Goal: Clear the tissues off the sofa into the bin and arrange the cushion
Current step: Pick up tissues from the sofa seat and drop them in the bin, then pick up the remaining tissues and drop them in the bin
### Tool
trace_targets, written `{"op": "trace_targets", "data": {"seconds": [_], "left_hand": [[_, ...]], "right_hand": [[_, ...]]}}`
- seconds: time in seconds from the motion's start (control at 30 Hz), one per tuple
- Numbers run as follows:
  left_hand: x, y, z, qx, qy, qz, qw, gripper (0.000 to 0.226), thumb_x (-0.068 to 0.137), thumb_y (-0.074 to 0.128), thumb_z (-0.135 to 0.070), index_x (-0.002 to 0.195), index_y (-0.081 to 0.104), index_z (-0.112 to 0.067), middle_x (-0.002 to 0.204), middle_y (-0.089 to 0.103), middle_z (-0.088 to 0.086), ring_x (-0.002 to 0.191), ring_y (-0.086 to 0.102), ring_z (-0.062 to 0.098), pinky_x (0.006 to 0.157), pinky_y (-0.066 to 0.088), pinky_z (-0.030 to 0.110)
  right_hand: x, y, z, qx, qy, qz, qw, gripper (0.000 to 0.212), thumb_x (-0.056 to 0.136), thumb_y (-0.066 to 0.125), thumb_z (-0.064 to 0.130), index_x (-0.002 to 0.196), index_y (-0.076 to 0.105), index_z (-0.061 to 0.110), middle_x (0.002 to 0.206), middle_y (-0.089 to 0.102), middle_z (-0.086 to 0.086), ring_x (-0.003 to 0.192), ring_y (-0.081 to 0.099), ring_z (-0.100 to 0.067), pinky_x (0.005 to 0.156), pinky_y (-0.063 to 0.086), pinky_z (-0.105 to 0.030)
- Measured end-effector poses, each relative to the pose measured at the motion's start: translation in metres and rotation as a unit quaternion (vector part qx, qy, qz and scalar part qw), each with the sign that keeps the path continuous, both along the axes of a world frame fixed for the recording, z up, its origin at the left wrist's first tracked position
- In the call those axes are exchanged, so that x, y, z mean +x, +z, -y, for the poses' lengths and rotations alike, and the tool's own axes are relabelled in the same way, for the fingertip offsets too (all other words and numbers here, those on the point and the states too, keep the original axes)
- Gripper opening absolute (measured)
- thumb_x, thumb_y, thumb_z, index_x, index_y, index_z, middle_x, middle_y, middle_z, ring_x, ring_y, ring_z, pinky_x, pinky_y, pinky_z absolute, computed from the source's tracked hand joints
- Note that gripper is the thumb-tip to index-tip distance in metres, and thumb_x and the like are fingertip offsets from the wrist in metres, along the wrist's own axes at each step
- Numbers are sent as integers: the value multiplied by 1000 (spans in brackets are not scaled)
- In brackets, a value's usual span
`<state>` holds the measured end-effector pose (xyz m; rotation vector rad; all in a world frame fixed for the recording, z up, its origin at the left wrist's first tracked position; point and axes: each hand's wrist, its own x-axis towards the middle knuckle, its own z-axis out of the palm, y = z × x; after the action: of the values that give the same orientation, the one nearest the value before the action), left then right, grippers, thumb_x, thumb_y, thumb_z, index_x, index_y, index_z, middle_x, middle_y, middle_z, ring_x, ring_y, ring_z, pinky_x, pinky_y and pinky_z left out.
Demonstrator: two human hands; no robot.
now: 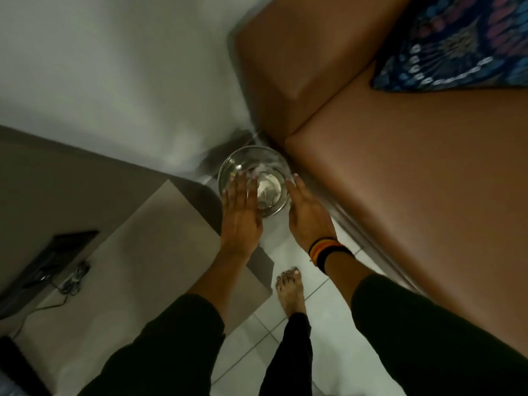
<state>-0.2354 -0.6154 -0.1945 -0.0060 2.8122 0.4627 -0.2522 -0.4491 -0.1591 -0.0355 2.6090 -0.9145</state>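
Observation:
A round metal bin [271, 158] stands on the floor in the corner between the wall and the brown sofa [414, 181]. White tissues [268, 190] lie inside it. My left hand [241, 210] hovers flat over the bin's left rim, fingers spread, holding nothing. My right hand [307, 210] is beside the bin's right rim, fingers straight, also holding nothing; a striped band sits on its wrist. A dark blue patterned cushion [463, 41] rests at the sofa's back, upper right. No tissue shows on the visible part of the seat.
A beige low table [160, 247] stands left of the bin, with a dark device [54, 258] and a cable on it. My bare foot [290, 290] is on the white tiled floor between table and sofa. A white wall fills the upper left.

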Motion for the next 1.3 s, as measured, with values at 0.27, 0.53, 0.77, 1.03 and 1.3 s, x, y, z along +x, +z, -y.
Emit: {"op": "trace_targets", "data": {"seconds": [0.27, 0.53, 0.77, 1.03, 1.3], "left_hand": [[1, 105, -154, 49, -209, -62, 975, 62, 108, 37, -30, 163, 13, -14, 171, 4, 14, 158, 2, 31, 127, 11, 52], [33, 115, -356, 116, -342, -34, 932, 58, 106, 43, -21, 160, 24, -9, 168, 24, 12, 154, 25, 27, 120, 34, 45], [4, 78, -465, 72, -353, -12, 933, 71, 103, 46, -4, 163, 10, -14, 171, 7, 8, 158, 9, 25, 123, 29, 41], [-44, 65, -543, 12, -362, -77, 929, 97, 86, 68, 11, 162, 14, -15, 169, 15, 12, 156, 18, 31, 122, 29, 38], [-56, 53, -574, 95, -281, -17, 955, 34, 91, 61, 0, 114, 73, -21, 120, 67, 1, 111, 68, 25, 95, 56, 42]], "right_hand": [[69, 94, -167, 193, -118, -34, 974, 93, 84, 53, 3, 156, -4, 16, 165, -6, -13, 152, -8, -31, 121, 0, -57], [136, 114, -353, 167, -295, 32, 940, 66, 93, 46, 3, 154, 24, 17, 164, 13, -10, 150, 14, -32, 119, 27, -48], [130, 66, -427, 116, -219, 19, 969, 50, 94, 57, 12, 143, 47, 17, 154, 35, -17, 135, 39, -37, 105, 45, -46], [141, 57, -500, 68, -309, 47, 948, 27, 83, 58, 0, 106, 70, 6, 115, 62, -14, 97, 64, -40, 81, 56, -41], [181, 83, -615, 88, -459, -6, 884, 35, 79, 60, -4, 104, 74, 15, 112, 70, -9, 100, 67, -31, 91, 55, -41]]}}
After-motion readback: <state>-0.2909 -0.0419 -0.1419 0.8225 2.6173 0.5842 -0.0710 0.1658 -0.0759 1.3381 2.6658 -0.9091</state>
